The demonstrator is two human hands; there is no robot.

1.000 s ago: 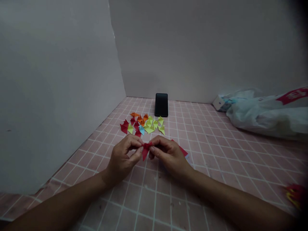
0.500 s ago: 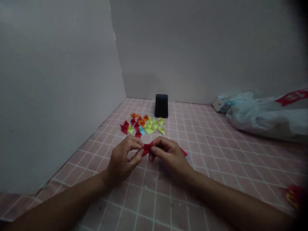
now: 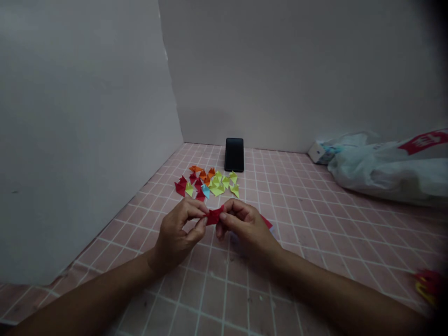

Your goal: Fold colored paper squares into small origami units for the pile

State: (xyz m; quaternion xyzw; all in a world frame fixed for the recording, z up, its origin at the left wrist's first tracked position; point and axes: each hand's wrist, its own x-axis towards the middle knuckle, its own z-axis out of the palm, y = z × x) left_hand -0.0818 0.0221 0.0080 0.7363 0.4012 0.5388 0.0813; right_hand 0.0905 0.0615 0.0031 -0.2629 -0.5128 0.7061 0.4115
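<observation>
A small folded red paper (image 3: 214, 216) is stretched between my two hands above the pink tiled surface. My left hand (image 3: 180, 231) pinches its left end between thumb and fingers. The right end sits in the closed fingertips of my right hand (image 3: 247, 226). Just beyond my hands lie several small folded paper pieces: red (image 3: 181, 185), orange (image 3: 203, 174), yellow-green (image 3: 217, 187) and one light blue (image 3: 206, 191). Red sheet paper (image 3: 267, 222) shows partly from behind my right hand.
A black phone (image 3: 234, 154) leans upright near the back wall. At the right are a white plastic bag (image 3: 378, 170) and a small box (image 3: 317, 152). A blurred red and yellow object (image 3: 429, 283) is at the far right edge. Pale walls rise left and behind.
The red paper has turned slightly between my fingers and shows a flatter, wider shape. Both hands have kept nearly the same place and grip.
</observation>
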